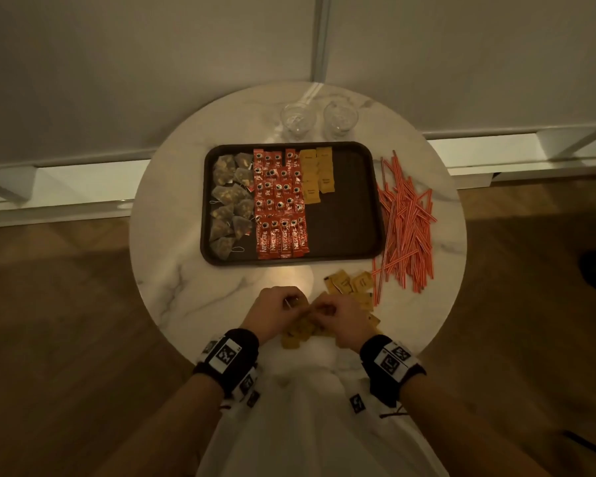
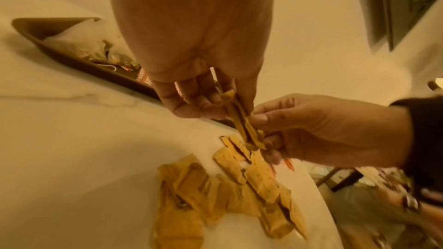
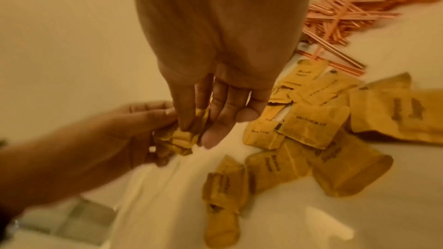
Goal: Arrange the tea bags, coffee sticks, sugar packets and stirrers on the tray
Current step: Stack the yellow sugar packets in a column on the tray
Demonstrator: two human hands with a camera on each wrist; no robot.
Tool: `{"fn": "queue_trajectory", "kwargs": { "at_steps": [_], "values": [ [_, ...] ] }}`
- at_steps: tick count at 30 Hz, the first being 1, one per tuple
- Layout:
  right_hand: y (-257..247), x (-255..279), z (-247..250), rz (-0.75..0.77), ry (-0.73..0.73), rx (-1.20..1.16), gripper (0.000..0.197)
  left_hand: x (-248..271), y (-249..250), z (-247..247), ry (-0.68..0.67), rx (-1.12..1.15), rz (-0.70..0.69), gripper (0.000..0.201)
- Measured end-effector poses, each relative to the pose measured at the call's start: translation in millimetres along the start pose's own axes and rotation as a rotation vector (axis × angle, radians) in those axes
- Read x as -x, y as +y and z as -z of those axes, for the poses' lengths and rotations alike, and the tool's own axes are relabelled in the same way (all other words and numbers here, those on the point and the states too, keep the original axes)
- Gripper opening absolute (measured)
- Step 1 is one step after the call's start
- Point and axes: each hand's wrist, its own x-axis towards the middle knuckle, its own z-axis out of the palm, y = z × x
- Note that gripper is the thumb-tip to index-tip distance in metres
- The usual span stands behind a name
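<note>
Yellow sugar packets (image 1: 298,333) lie heaped at the bench's (image 1: 172,270) near edge, partly hidden under our hands; our left hand (image 1: 272,309) and right hand (image 1: 341,316) together pinch a small bunch (image 2: 242,126). Beyond, striped stirrers (image 1: 405,218) sprawl beside the dark tray (image 1: 344,228), where tea bags (image 1: 229,199), red coffee sticks (image 1: 279,204) and more packets (image 1: 317,173) sit in columns.

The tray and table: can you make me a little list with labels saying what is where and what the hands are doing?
tray: tea bags left, Nescafe coffee sticks middle, two columns of sugar packets beside them, right part bare
stirrers: heaped on the table, right of the tray
loose sugar packets: on the table, near edge
left hand: pinching sugar packets
right hand: pinching the same bunch
glass cups: behind the tray
</note>
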Motion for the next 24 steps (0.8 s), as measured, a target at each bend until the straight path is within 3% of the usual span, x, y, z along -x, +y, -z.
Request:
{"fn": "queue_trajectory", "kwargs": {
  "at_steps": [5,9,15,19,24],
  "values": [
    [1.5,7.0,12.7,-0.087,-0.071,-0.385,0.015,13.1,11.2,-6.3,0.014,0.336,0.094,0.011],
    [1.8,10.2,23.1,-0.084,-0.077,-0.413,0.009,19.2,20.3,-13.0,0.063,0.509,0.146,0.010],
    [9.9,9.4,32.3,-0.038,-0.076,-0.351,0.008,17.4,21.5,-21.4,0.241,0.375,0.144,0.020],
    [19.5,5.9,42.0,-0.025,-0.077,-0.357,0.010,14.7,34.3,-22.0,0.219,0.351,0.123,0.006],
    [25.7,3.1,50.1,0.003,-0.094,-0.386,0.016,4.0,52.1,-19.2,0.199,0.253,0.132,0.009]
  ]
}}
